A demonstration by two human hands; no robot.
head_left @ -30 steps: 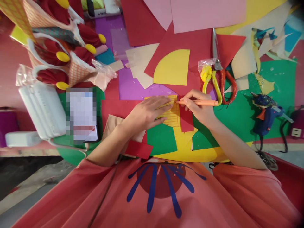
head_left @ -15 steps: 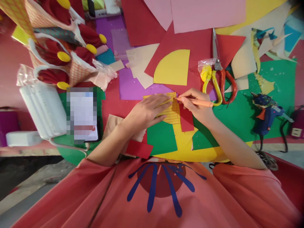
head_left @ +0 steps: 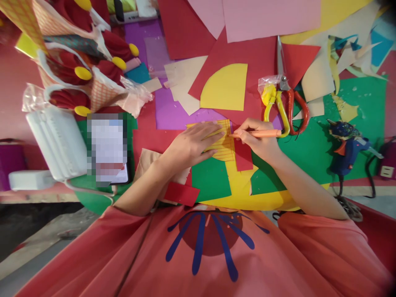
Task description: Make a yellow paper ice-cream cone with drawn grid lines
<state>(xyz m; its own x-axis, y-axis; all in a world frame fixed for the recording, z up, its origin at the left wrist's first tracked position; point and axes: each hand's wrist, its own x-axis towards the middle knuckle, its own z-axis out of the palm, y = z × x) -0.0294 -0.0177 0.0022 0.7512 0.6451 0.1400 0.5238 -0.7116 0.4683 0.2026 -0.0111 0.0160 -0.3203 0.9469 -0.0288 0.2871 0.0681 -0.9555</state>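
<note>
A yellow paper piece (head_left: 225,149) with drawn lines lies in front of me, its left part hidden by my left hand (head_left: 195,142). That hand rests flat on it, fingers stretched out. My right hand (head_left: 258,136) is closed around an orange pen (head_left: 266,133), whose tip is at the right edge of the lined piece. Beneath the right hand is a red paper strip (head_left: 243,154). Beyond the hands lies a plain yellow quarter-circle (head_left: 227,88) on red sheet. Scissors (head_left: 286,93) with red and yellow handles lie just past my right hand.
On the left are a phone (head_left: 108,150) with a blurred screen, a white power strip or box (head_left: 57,142) and several cone-shaped pieces (head_left: 107,84) with red filling. A blue glue gun (head_left: 345,154) stands at the right. Pink sheets (head_left: 270,18) and paper scraps cover the back.
The lined yellow piece has shifted slightly away from me. The pen's tip moved up along its right edge, then back down. My left hand stays pressed on it.
</note>
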